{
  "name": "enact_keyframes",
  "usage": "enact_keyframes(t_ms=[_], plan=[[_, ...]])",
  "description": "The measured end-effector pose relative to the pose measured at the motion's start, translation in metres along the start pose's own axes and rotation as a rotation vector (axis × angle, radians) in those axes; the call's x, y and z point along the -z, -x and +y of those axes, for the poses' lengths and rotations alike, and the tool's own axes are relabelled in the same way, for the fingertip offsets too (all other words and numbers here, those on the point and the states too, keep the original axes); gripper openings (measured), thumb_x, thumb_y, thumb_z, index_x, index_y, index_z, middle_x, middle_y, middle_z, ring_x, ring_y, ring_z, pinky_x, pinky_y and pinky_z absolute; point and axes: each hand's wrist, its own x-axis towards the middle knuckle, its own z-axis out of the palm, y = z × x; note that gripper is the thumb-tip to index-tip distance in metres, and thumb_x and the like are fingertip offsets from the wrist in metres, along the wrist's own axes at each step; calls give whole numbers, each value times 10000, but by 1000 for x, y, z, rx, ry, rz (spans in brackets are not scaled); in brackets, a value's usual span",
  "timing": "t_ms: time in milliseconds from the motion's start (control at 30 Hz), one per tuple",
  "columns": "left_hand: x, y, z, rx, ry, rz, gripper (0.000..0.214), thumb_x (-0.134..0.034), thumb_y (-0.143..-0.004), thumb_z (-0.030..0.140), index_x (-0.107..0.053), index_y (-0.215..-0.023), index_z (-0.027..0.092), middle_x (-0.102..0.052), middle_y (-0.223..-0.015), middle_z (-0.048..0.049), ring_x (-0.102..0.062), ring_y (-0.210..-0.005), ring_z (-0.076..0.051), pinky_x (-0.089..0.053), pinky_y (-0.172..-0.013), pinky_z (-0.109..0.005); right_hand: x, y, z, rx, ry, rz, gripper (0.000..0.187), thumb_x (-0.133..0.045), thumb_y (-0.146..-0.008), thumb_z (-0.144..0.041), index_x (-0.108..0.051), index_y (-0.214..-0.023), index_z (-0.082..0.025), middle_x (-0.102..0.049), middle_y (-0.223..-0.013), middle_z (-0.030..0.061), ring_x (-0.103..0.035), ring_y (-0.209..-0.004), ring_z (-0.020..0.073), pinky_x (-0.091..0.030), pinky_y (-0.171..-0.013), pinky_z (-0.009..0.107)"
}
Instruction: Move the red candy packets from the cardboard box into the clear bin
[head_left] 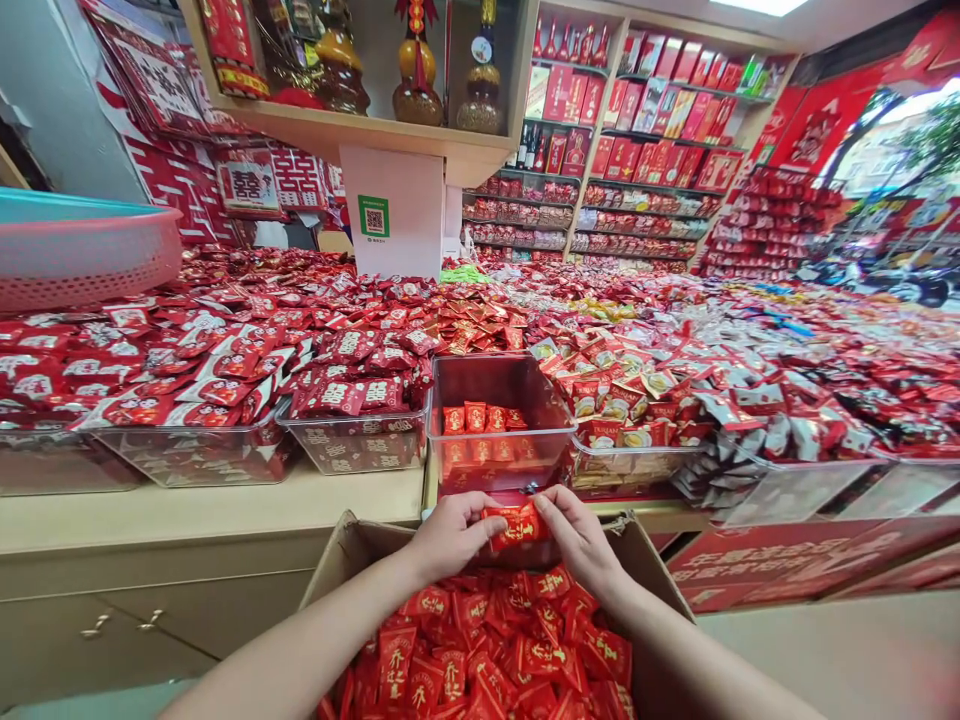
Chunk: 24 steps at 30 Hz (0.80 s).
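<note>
My left hand [448, 533] and my right hand [576, 535] together pinch a small bunch of red candy packets [516, 525] between them, over the far edge of an open cardboard box [341, 555]. The box is full of the same red packets with gold writing [487, 650]. Just beyond my hands stands a clear plastic bin [502, 440] on the counter, nearly empty, with one row of the red packets [481, 417] at its bottom.
Clear bins heaped with red wrapped sweets [352, 395] cover the wooden counter [210, 505] left and right. A pink basket [82, 255] sits at the far left. Shelves of red gift boxes [637, 130] and gourd-shaped bottles [417, 70] stand behind.
</note>
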Motion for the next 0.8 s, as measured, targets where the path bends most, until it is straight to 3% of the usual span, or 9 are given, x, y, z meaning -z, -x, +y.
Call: enact_keyframes(t_ms=[200, 467, 600, 667, 800], plan=[[-1, -3, -4, 79, 197, 42, 295, -521, -698, 413, -482, -780, 131, -538, -539, 28, -499, -402, -71, -340, -371, -156, -6, 0, -6, -92, -183, -34, 295, -455, -721, -496, -378, -720, -211, -496, -535, -57, -522, -428, 115, -375, -366, 201], [3, -5, -1, 114, 251, 26, 333, -542, -673, 426, -465, -841, 149, -521, -502, 52, -486, -348, -60, -302, -323, -132, -5, 2, -2, -11, -213, 19, 276, -454, -745, -459, -378, -716, -196, -490, -493, -54, -489, -392, 99, -356, -337, 180], [2, -5, -4, 90, 207, 4, 300, -557, -661, 413, -469, -749, 140, -543, -570, 23, -526, -420, -77, -322, -354, -142, -1, 7, 0, 155, -46, 58, 207, -431, -783, -397, -426, -757, -192, -467, -512, -49, -468, -401, 85, -384, -375, 190], [3, -5, -5, 59, 174, 25, 317, -497, -697, 450, -479, -774, 142, -545, -632, 10, -540, -454, -86, -330, -365, -154, 1, 9, 0, 278, 92, 82, 163, -431, -793, -347, -474, -801, -190, -513, -625, -14, -486, -451, 84, -416, -431, 206], [8, -7, -6, 82, 212, -24, 388, -351, -760, 493, -470, -898, 151, -545, -766, -25, -557, -512, -101, -365, -414, -191, 5, 11, 0, 585, 384, 26, 122, -450, -785, -232, -542, -858, -200, -528, -930, 69, -535, -817, 154, -440, -721, 283]])
